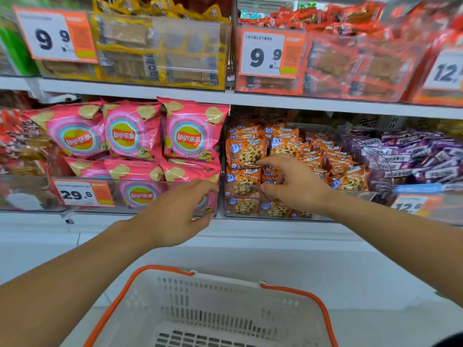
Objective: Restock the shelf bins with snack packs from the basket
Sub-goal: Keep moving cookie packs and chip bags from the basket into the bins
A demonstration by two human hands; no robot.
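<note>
Restocking the lower shelf, hands at the bins. My right hand (293, 184) reaches into the clear bin (360, 195) of orange cookie packs (246, 152), fingers spread and relaxed, the index fingertip touching the front upright pack and the thumb low by the bin's front wall; it holds nothing that I can see. My left hand (175, 211) hovers loosely open at the front of the neighbouring bin of pink crisp bags (193, 132), fingertips near the divider between the two bins, also holding nothing. The basket (295, 293), white with an orange rim, sits below and between my forearms; the part of its floor in view shows no packs, so I judge the stock is nearly or wholly shelved and the step in hand is tidying the cookie bin. To do this well, I should press the upright front packs back gently with flat fingers so they stand face-out in rows, keep the stack below the bin's front lip level, and steady the crisp bags with my left hand so none topples across the divider. Squeezing risks crushing the cookies; light pushes on the wrapper edges suit them better.
</note>
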